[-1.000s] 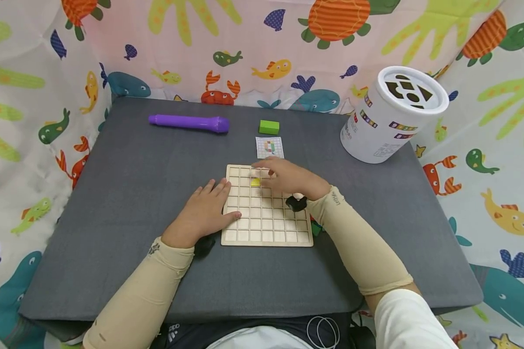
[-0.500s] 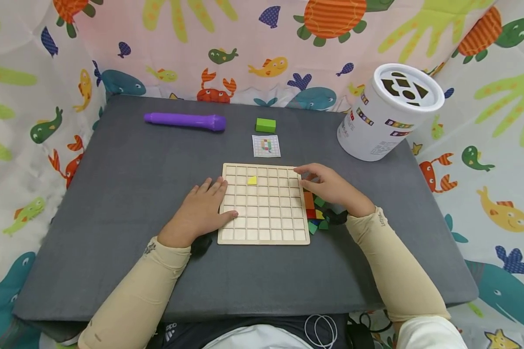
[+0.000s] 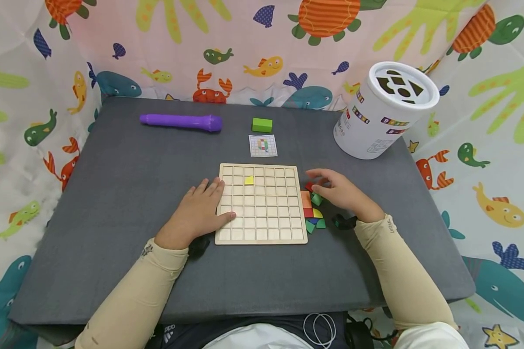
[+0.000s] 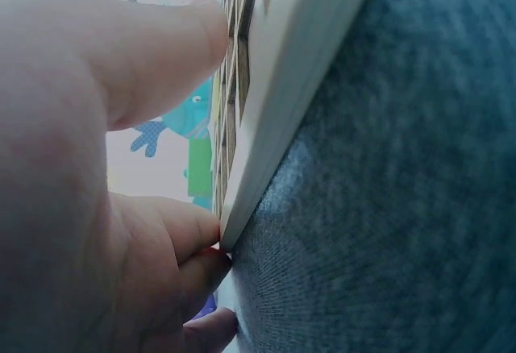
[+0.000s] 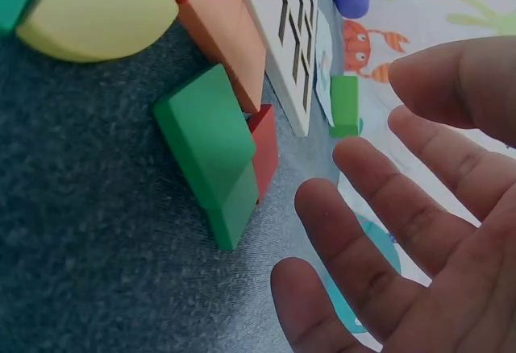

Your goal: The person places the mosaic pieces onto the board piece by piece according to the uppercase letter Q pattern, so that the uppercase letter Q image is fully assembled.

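Observation:
A wooden grid board [image 3: 262, 203] lies on the grey table, with one yellow piece [image 3: 249, 180] in a cell of its upper left part. My left hand [image 3: 196, 211] rests along the board's left edge, its thumb over the rim. Off the board's right side, my right hand [image 3: 342, 192] hovers with relaxed fingers and holds nothing. Just below it are loose blocks: green blocks [image 5: 208, 139], a red block [image 5: 265, 147], orange blocks [image 5: 222, 31] and a yellow rounded block [image 5: 101, 10]. In the head view the right hand partly covers some of these blocks.
Behind the board lie a small pattern card [image 3: 263, 146] and a green block [image 3: 262, 125]. A purple tube-shaped microphone [image 3: 181, 122] is at the back left. At the back right stands a white bucket [image 3: 375, 121] with shaped holes in its lid.
My right hand has moved from over the board, near the yellow piece, to the right above the loose blocks, uncovering the grid. The left hand has stayed on the board's edge.

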`<state>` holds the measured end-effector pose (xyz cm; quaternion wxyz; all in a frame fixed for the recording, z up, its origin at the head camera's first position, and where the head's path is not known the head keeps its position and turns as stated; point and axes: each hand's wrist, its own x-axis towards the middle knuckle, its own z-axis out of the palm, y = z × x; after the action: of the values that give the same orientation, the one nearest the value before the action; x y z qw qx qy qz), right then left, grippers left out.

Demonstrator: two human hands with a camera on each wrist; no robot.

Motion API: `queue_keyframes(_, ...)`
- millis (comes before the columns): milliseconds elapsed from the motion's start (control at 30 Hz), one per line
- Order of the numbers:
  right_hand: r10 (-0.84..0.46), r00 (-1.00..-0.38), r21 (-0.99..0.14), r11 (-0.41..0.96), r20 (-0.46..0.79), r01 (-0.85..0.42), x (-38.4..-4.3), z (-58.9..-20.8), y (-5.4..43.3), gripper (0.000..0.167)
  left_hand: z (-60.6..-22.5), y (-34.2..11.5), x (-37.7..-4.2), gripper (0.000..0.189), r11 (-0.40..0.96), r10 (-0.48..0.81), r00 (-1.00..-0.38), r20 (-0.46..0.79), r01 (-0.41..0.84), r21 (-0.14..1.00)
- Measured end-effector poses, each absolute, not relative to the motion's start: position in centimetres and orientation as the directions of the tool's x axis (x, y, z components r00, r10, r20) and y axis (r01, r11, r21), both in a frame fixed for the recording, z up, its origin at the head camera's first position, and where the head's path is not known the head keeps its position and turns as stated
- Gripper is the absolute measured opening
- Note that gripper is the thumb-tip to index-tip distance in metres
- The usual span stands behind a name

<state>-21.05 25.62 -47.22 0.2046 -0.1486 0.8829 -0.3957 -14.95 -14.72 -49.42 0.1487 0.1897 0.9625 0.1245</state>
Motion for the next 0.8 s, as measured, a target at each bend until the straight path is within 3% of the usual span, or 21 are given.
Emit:
queue_keyframes(300,-0.426,-0.874,-0.739,0.662,-0.232,-0.126,-20.6,-47.8,25.7,0.044,-49.2,-14.6,-15.1,0.099,0.899,0.400,-0.882,-0.248,0.326,0.293)
queue_keyframes(500,-0.424,-0.895,-0.522,0.800,-0.141,-0.296,-20.2,-48.7,24.9,0.034,-49.1,-14.6,-14.9,0.098,0.897,0.401,-0.885,-0.237,0.327,0.298)
queue_keyframes(633,-0.400,-0.912,-0.368,0.865,-0.094,-0.342,-20.3,-49.0,24.3,0.025,-49.1,-14.7,-14.8,0.098,0.896,0.402,-0.886,-0.231,0.328,0.299)
queue_keyframes(800,-0.403,-0.914,-0.292,0.881,-0.048,-0.373,-20.7,-49.0,24.1,0.021,-49.2,-14.7,-14.9,0.099,0.897,0.401,-0.886,-0.233,0.327,0.298)
